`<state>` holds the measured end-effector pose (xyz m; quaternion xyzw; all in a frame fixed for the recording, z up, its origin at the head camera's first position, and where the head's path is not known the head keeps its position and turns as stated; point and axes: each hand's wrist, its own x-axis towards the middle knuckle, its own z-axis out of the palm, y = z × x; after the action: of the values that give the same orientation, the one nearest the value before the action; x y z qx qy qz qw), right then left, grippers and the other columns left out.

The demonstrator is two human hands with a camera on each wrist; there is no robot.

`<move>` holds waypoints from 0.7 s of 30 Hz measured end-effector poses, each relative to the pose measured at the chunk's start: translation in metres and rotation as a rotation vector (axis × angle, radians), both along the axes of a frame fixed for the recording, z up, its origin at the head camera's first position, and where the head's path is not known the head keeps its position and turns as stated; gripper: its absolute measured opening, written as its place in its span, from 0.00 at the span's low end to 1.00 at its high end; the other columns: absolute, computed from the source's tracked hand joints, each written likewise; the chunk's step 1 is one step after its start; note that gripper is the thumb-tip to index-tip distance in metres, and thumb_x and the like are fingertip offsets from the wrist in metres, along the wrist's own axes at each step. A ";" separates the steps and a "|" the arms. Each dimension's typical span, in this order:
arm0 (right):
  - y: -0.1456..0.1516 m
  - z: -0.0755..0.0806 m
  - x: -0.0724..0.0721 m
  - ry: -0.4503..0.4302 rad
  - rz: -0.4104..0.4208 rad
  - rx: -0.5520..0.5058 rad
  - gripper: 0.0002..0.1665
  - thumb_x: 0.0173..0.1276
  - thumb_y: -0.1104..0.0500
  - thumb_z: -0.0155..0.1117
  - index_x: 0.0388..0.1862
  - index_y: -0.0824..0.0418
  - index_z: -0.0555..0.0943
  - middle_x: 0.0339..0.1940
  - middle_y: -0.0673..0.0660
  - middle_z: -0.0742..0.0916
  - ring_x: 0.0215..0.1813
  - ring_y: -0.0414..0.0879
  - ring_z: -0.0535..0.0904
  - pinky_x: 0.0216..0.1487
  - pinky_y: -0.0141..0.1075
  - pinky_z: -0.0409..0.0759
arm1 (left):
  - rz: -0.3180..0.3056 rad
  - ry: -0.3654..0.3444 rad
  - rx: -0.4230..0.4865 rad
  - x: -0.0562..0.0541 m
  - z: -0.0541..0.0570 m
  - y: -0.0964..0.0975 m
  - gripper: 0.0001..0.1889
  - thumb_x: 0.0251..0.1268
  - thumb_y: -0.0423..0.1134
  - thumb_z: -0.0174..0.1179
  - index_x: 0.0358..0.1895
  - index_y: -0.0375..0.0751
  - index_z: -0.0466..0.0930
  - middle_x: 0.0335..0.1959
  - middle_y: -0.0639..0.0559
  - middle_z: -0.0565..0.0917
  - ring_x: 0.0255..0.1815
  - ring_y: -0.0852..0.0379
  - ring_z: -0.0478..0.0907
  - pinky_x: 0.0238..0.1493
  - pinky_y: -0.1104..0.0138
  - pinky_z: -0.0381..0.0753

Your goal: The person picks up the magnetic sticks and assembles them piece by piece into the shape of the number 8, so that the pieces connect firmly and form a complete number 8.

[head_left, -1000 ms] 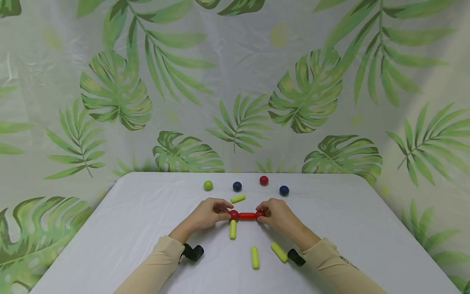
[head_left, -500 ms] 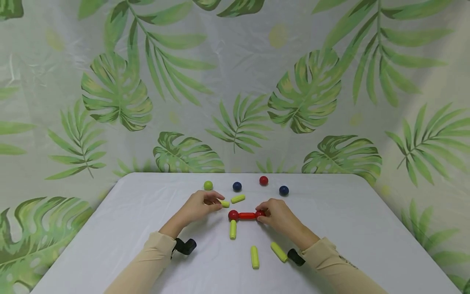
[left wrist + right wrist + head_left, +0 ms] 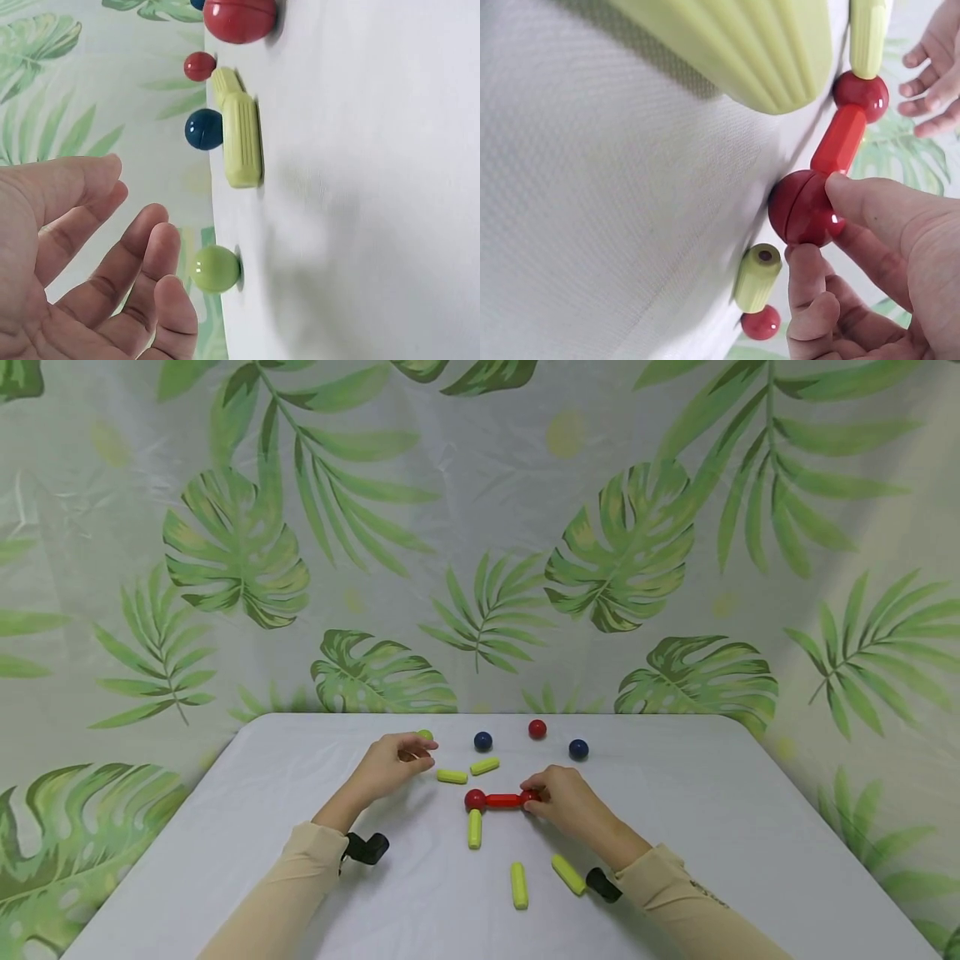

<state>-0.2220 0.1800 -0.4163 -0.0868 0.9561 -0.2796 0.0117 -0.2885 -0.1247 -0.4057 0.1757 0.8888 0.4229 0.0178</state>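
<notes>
My right hand (image 3: 566,806) pinches a red ball (image 3: 804,208) between thumb and fingers, at the right end of a red ribbed stick (image 3: 502,800). The stick's left end meets another red ball (image 3: 476,799). From that ball a yellow-green stick (image 3: 475,829) points toward me. Farther left, my left hand (image 3: 392,765) hangs over the table with fingers loosely bent and nothing between them. A green ball (image 3: 216,268) lies just past its fingertips; in the head view the hand partly covers it. Right of this hand lies a loose yellow-green stick (image 3: 452,776).
Along the back of the white table (image 3: 675,827) lie two dark blue balls (image 3: 483,741) and a red ball (image 3: 537,728). Another yellow-green stick (image 3: 484,766) lies in front of them. Two more sticks (image 3: 519,885) lie near me, beside my right wrist camera (image 3: 602,884).
My left hand has left the left red ball and moved back and leftward, past a loose yellow-green stick, to the green ball. My right hand keeps its pinch on the right red ball.
</notes>
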 end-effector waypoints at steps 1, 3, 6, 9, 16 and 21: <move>0.000 0.000 0.000 0.002 0.001 0.000 0.15 0.68 0.65 0.78 0.52 0.61 0.92 0.41 0.53 0.88 0.39 0.43 0.78 0.42 0.34 0.84 | 0.008 0.003 -0.002 -0.001 0.000 -0.001 0.12 0.75 0.38 0.67 0.58 0.44 0.89 0.48 0.48 0.91 0.47 0.55 0.86 0.48 0.61 0.83; 0.000 0.000 -0.001 0.010 0.006 0.004 0.14 0.67 0.65 0.79 0.52 0.61 0.92 0.40 0.53 0.87 0.39 0.43 0.78 0.41 0.34 0.83 | 0.023 0.004 -0.007 -0.004 0.001 -0.003 0.12 0.76 0.39 0.67 0.58 0.44 0.89 0.50 0.48 0.91 0.48 0.53 0.87 0.49 0.60 0.84; 0.001 0.000 -0.001 0.020 0.017 0.010 0.13 0.67 0.65 0.79 0.51 0.61 0.91 0.39 0.53 0.86 0.38 0.43 0.77 0.40 0.34 0.82 | 0.050 0.012 -0.011 -0.008 0.001 -0.005 0.12 0.76 0.39 0.68 0.58 0.43 0.89 0.50 0.47 0.91 0.49 0.52 0.87 0.47 0.60 0.85; 0.001 0.000 -0.001 0.022 0.026 0.015 0.13 0.68 0.65 0.78 0.50 0.61 0.91 0.39 0.53 0.86 0.38 0.43 0.77 0.39 0.34 0.82 | 0.075 0.026 -0.016 -0.013 0.001 -0.006 0.13 0.75 0.38 0.68 0.58 0.41 0.88 0.51 0.45 0.91 0.50 0.49 0.87 0.47 0.58 0.85; 0.002 -0.001 -0.001 0.016 0.055 0.039 0.16 0.65 0.62 0.81 0.51 0.62 0.90 0.38 0.53 0.85 0.38 0.43 0.76 0.37 0.32 0.80 | 0.131 0.041 -0.057 -0.027 -0.002 -0.010 0.15 0.75 0.37 0.67 0.61 0.42 0.87 0.56 0.40 0.89 0.56 0.43 0.87 0.56 0.51 0.86; 0.002 0.000 0.000 0.008 0.062 0.050 0.18 0.65 0.62 0.81 0.53 0.62 0.90 0.38 0.53 0.85 0.38 0.43 0.76 0.37 0.32 0.79 | 0.153 0.039 -0.068 -0.035 -0.004 -0.010 0.16 0.74 0.37 0.68 0.61 0.42 0.87 0.58 0.37 0.88 0.58 0.39 0.87 0.59 0.48 0.86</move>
<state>-0.2220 0.1815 -0.4160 -0.1172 0.9597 -0.2546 0.0187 -0.3232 -0.1344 -0.4097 0.1149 0.9137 0.3890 -0.0257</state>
